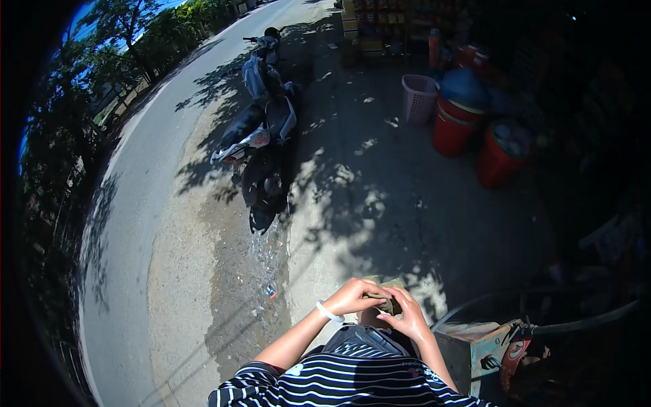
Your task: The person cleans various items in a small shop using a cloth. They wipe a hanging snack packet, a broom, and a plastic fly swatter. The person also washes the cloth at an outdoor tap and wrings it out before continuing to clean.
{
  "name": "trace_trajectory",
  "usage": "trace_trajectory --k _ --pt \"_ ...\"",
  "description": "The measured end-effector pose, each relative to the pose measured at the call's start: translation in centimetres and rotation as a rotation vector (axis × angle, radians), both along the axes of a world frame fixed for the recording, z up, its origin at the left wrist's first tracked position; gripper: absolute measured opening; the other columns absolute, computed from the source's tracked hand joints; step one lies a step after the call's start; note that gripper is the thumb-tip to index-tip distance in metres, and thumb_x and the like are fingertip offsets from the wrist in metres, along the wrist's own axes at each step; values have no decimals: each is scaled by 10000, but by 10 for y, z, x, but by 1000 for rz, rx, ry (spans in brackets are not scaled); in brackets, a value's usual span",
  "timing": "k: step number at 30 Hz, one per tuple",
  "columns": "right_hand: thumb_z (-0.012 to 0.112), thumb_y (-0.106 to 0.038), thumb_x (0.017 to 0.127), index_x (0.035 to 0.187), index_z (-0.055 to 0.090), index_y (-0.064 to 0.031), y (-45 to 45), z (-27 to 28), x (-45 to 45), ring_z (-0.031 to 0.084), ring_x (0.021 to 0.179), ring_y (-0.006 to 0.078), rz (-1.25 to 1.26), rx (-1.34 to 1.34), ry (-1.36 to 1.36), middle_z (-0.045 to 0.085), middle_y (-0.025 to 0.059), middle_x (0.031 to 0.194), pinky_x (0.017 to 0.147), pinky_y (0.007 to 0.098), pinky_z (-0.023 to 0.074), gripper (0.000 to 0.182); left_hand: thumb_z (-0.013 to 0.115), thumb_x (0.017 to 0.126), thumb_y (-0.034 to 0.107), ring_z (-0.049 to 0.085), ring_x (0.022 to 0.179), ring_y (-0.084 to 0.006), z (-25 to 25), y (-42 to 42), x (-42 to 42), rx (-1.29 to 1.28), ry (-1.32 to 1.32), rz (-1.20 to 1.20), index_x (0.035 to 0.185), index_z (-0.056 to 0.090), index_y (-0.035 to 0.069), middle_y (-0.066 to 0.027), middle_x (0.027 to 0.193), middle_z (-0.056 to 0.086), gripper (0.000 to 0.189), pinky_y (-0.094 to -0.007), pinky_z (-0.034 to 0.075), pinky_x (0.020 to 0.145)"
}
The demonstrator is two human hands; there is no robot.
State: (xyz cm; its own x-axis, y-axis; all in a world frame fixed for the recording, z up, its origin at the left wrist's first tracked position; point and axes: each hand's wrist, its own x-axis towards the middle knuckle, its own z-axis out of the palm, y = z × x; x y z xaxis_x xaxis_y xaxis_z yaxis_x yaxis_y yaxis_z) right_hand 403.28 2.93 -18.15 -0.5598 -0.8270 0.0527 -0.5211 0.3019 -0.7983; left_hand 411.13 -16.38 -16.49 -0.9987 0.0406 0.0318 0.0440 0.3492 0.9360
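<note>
In front of my waist, both hands are close together around a small, thin, olive-green folded thing (391,283). My left hand (358,296) grips it from the left with curled fingers, and a white bangle (329,311) circles that wrist. On its other side, my right hand (407,313) holds it between thumb and fingers. Shade and my fingers hide most of it, so its material is unclear. Just below the hands are a dark mesh bag or pouch (362,338) and my black-and-white striped shirt (346,381).
A motorbike (254,132) is parked ahead by the road (137,178), perhaps with another close beside it. A pink basket (419,99) and red bins (456,127) stand right, below goods on shelves (379,25). Near my right elbow is a worn metal box (480,351).
</note>
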Motion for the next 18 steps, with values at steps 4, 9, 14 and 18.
trace_trajectory --k 4,9,14,18 --pt "663 -234 756 1136 575 -62 -42 3 -103 565 1055 325 8 40 -21 621 152 1084 978 517 343 426 674 809 143 598 648 -177 34 -38 -102 -64 144 9 985 709 71 -82 746 634 193 -285 454 570" --pt "604 -25 726 921 624 19 -72 48 -200 622 771 305 -150 -89 -88 625 150 829 684 335 480 201 715 773 213 640 702 -204 66 -80 -217 -49 157 -54 978 701 60 -93 784 660 256 -300 496 633" --pt "438 37 672 892 620 23 -74 56 -285 630 770 256 -338 -146 -173 637 148 826 708 306 475 286 802 643 357 618 909 -247 54 -114 -330 -50 24 -368 1153 620 71 -129 1028 638 613 -325 480 798" --pt "492 20 724 866 616 34 -79 52 -355 577 682 101 -512 -179 -305 630 71 734 630 243 448 189 770 657 279 609 804 -270 11 -135 -425 -269 -27 -481 976 650 24 -110 843 638 425 -349 464 714"
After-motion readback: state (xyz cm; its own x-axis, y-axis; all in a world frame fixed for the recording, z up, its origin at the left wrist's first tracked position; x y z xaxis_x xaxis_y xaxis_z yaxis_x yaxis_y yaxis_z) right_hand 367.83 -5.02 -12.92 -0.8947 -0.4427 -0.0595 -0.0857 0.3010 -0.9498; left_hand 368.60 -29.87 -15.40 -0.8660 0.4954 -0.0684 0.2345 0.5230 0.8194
